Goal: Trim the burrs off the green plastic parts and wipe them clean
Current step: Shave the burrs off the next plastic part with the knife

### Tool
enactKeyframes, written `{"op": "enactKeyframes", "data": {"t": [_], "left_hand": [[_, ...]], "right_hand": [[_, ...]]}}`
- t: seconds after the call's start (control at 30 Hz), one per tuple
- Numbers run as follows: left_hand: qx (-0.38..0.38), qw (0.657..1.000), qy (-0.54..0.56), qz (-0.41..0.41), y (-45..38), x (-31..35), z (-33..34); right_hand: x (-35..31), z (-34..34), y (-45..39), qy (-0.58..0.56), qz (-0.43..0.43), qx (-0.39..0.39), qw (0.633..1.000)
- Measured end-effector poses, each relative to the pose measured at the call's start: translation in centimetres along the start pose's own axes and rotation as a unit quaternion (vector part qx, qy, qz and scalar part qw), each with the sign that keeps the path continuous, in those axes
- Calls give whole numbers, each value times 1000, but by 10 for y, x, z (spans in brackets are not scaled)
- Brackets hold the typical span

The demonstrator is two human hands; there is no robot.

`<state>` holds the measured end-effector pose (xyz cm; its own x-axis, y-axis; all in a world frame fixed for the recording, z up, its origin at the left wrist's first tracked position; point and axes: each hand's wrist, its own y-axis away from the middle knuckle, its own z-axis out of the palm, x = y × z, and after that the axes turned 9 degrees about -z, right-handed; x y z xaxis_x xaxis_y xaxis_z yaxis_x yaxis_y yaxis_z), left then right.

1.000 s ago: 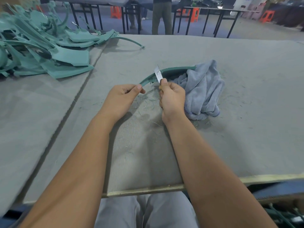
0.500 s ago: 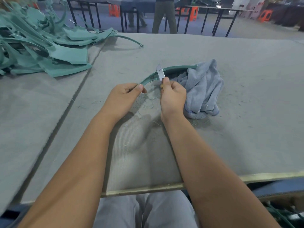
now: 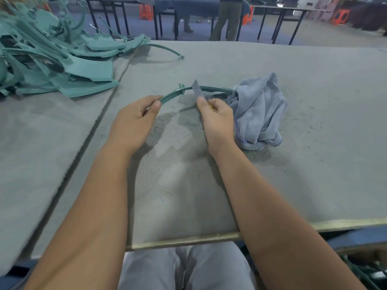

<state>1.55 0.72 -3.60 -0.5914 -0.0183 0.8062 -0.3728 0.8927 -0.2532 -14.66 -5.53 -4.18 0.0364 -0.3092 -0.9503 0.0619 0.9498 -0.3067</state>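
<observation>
A curved green plastic strip arcs across the middle of the grey felt table. My left hand pinches its near left end between thumb and fingers. My right hand grips a small knife, and the grey blade stands against the strip's middle. The strip's right end runs under a crumpled grey-blue cloth that lies just right of my right hand. Fine green shavings lie on the felt between my hands.
A big pile of green plastic parts fills the table's far left, with one thin curved piece reaching toward the centre. A seam runs between two felt boards. A person's legs, tables and orange stools stand beyond.
The blade has slid left along the strip, and the strip has swung so its left part sits further left and flatter. My left hand shifted slightly with it.
</observation>
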Motion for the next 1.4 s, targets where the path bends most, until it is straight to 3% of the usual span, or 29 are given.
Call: {"op": "enactKeyframes", "data": {"t": [0.1,0.27,0.37,0.47,0.6,0.7,1.0,1.3,1.4], "left_hand": [[31,995,-95,11,-4,0,-5],[48,989,-141,18,-4,8,5],[65,985,-157,27,-1,10,6],[133,969,-203,40,-5,10,6],[155,964,-214,10,-9,7,9],[143,965,-219,22,-4,9,12],[143,962,-230,41,-1,9,20],[149,960,-234,30,-1,8,23],[135,959,-243,49,1,9,27]], "right_hand": [[1,-2,3,73,-36,-68,994],[5,-4,2,170,-92,-89,977],[5,-4,3,180,-114,-103,972],[2,-6,2,164,-127,-96,974],[-2,-10,-5,34,-19,14,999],[-6,-14,-6,-46,56,54,996],[1,-13,-10,52,69,48,995],[-2,-15,-10,-56,129,22,990],[-1,-10,-7,-20,112,-4,993]]}}
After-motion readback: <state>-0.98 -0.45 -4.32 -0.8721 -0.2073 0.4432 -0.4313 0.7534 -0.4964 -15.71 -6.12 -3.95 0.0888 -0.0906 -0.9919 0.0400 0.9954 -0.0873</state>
